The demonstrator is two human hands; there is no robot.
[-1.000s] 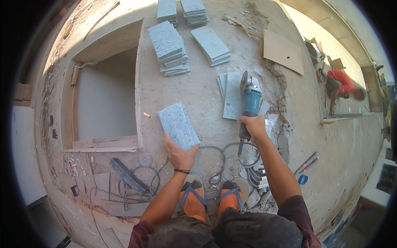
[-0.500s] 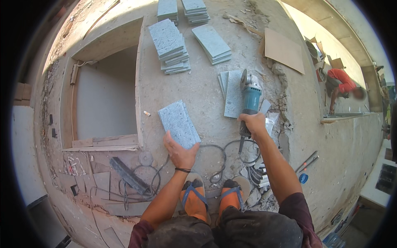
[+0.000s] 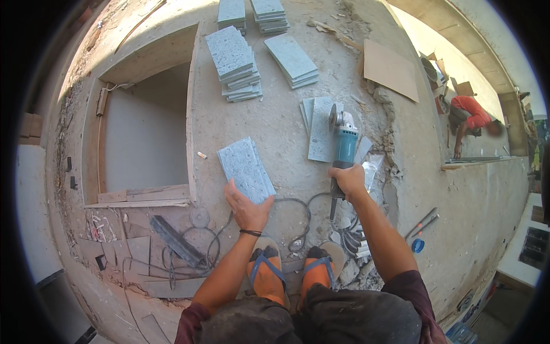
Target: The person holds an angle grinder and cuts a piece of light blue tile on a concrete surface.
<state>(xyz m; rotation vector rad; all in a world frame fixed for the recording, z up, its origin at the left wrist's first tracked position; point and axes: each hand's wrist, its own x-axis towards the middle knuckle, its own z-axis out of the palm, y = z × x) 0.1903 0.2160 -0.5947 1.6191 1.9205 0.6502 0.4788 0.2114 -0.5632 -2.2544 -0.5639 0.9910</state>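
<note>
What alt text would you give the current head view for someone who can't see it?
The right hand holds a teal grinder while the left hand grips the near end of pale tiles on the concrete floor. More tile stacks lie beyond, and a person in red bends low at far right.

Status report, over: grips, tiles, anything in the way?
Right grip: closed around angle grinder. Left grip: spread at near end of speckled tiles, stacked slightly askew. Possibly in the way: cable looped before the feet.
</note>
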